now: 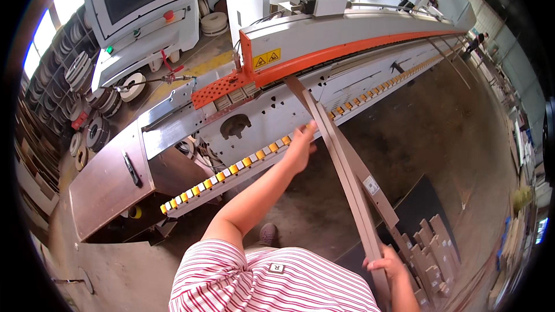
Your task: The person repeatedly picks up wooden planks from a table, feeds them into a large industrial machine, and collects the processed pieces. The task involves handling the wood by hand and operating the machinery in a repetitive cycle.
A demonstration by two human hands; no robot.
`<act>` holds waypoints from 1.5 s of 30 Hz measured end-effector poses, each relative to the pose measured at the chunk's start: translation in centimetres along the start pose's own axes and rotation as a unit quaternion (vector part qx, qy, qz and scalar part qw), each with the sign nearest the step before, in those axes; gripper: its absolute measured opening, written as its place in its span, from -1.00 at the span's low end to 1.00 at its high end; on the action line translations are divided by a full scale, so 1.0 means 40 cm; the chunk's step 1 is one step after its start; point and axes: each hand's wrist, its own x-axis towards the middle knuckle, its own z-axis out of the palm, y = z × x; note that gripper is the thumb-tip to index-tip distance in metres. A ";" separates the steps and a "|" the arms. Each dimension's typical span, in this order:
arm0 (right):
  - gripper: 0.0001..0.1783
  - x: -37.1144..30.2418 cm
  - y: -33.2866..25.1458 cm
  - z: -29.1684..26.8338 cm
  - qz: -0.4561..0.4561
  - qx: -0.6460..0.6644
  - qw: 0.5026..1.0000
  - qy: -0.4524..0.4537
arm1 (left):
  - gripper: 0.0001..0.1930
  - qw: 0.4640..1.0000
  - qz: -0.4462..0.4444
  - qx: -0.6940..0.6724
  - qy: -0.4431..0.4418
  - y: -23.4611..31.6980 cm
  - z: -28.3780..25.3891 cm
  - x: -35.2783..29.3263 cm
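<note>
Strip (346, 182) in right hand (392, 264), left hand (302, 145) just beside it higher up

Right hand has the body end: fingers curled round the strip, gripping. Long axis runs from there up and slightly left, away from the body; far end sits by the orange beam (324, 60). Left hand is the nearer one to that far end, on the strip's left side. Left fingers part bent; can't tell if they hold anything, or whether they touch the strip or the roller rail (247, 162)

Second strip with white label (383, 207) lies along the right of the first, at a slight angle. More strips (432, 251) stacked lower right, next to a dark sheet (425, 199)

Containers: brown cabinet (110, 190) on the left, yellow roll (135, 212) in the dark space under its top, knife (132, 169) lying on top. Further back, coils (77, 68) stacked in numbers
</note>
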 end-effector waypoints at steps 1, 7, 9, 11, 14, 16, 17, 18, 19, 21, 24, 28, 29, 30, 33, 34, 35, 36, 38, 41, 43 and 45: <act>-0.32 -0.007 0.024 0.016 0.018 0.063 0.996 -0.062 | -0.08 0.997 -0.045 0.000 -0.064 0.008 0.018 -0.044; -0.37 0.007 0.098 0.071 0.017 0.091 0.989 -0.115 | -0.44 0.994 0.049 0.062 -0.079 0.022 0.043 -0.137; -0.36 0.012 0.091 0.090 -0.001 0.024 0.998 -0.061 | -0.55 0.996 0.054 0.069 -0.012 0.002 0.008 -0.110; -0.30 0.022 0.076 0.121 -0.057 -0.178 0.982 0.024 | -0.53 0.994 0.094 0.011 0.055 -0.027 -0.024 -0.073; -0.20 0.028 0.052 0.163 -0.058 -0.311 0.945 0.081 | -0.53 0.988 0.112 -0.027 0.105 -0.012 -0.149 0.007; -0.21 0.026 0.040 0.183 -0.054 -0.347 0.931 0.097 | -0.55 0.982 0.109 -0.048 0.146 0.024 -0.248 0.060; -0.23 0.028 0.037 0.193 -0.052 -0.353 0.929 0.100 | -0.53 0.975 0.149 -0.085 0.143 0.032 -0.282 0.080; -0.24 0.030 0.036 0.203 -0.054 -0.360 0.926 0.101 | -0.53 0.977 0.140 -0.095 0.127 0.041 -0.312 0.098; -0.25 0.035 0.035 0.213 -0.058 -0.365 0.924 0.102 | -0.52 0.980 0.132 -0.105 0.109 0.053 -0.338 0.116; -0.26 0.048 0.035 0.231 -0.059 -0.365 0.924 0.101 | -0.52 0.981 0.127 -0.122 0.083 0.073 -0.366 0.148; -0.28 0.067 0.037 0.256 -0.062 -0.364 0.924 0.098 | -0.51 0.980 0.096 -0.127 0.117 0.098 -0.403 0.176; -0.29 0.091 0.034 0.293 -0.088 -0.401 0.906 0.101 | -0.51 0.977 0.138 -0.130 0.097 0.129 -0.454 0.204; -0.28 0.100 0.032 0.304 -0.080 -0.417 0.899 0.107 | -0.52 0.980 0.133 -0.116 0.094 0.133 -0.462 0.212; -0.27 0.107 0.028 0.313 -0.074 -0.436 0.890 0.111 | -0.52 0.982 0.127 -0.106 0.087 0.128 -0.465 0.216; -0.23 0.130 0.008 0.328 -0.078 -0.462 0.876 0.116 | -0.53 0.984 0.119 -0.077 0.105 0.118 -0.457 0.229; -0.22 0.137 -0.001 0.328 -0.075 -0.459 0.879 0.107 | -0.53 0.983 0.107 -0.077 0.124 0.116 -0.451 0.231; -0.22 0.142 -0.010 0.324 -0.070 -0.457 0.881 0.100 | -0.53 0.983 0.089 -0.078 0.141 0.114 -0.445 0.233; -0.22 0.144 -0.017 0.322 -0.065 -0.455 0.883 0.097 | -0.52 0.983 0.090 -0.056 0.151 0.115 -0.441 0.235; -0.23 0.146 -0.027 0.314 -0.071 -0.455 0.883 0.090 | -0.49 0.981 0.075 -0.021 0.179 0.118 -0.435 0.241; -0.25 0.150 -0.038 0.303 -0.069 -0.451 0.886 0.084 | -0.46 0.967 0.056 0.063 0.241 0.120 -0.433 0.261; -0.27 0.155 -0.042 0.296 -0.066 -0.454 0.885 0.083 | -0.43 0.962 0.062 0.091 0.250 0.113 -0.440 0.280; -0.28 0.163 -0.045 0.290 -0.068 -0.462 0.880 0.086 | -0.41 0.958 0.063 0.105 0.258 0.103 -0.448 0.301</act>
